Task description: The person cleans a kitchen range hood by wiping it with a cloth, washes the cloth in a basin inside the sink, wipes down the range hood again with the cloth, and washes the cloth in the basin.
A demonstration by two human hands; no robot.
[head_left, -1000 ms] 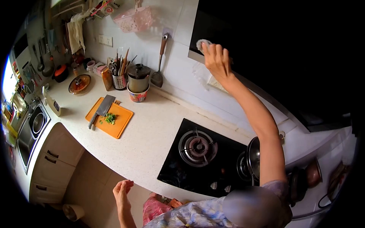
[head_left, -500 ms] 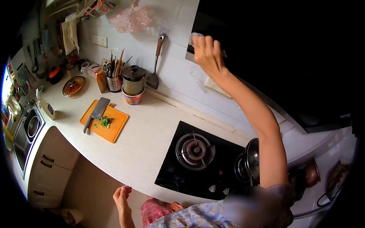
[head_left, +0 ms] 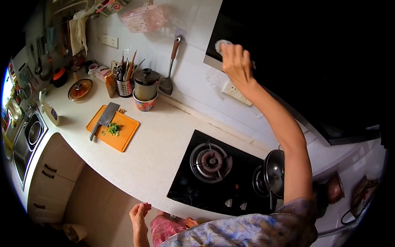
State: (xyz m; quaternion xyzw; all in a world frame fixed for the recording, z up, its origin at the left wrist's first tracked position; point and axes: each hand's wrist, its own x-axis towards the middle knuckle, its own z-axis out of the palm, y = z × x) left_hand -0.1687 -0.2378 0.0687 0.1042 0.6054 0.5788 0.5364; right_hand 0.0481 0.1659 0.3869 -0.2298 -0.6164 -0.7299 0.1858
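Observation:
My right hand [head_left: 238,61] reaches up to the glossy black range hood [head_left: 284,53], fingers curled over a whitish crumpled cloth [head_left: 223,47]. The cloth is against the panel near its lower left edge; part of it is hidden under my fingers, and its exact kind is unclear. Low in front of the counter [head_left: 152,164], my left hand [head_left: 140,215] hangs with its fingers curled together and nothing visible in them. It touches nothing that I can see.
Below the hood sits a black gas stove [head_left: 205,185] with a wok [head_left: 275,173] on its right burner. An orange cutting board [head_left: 127,131] bears a cleaver [head_left: 108,115] and chopped greens [head_left: 114,129]. A spatula [head_left: 170,68] hangs on the wall; a sink [head_left: 20,152] lies far left.
My right hand and the cloth have shifted slightly right and down in view. My left hand appears slightly farther right. The whole view has shifted a little too.

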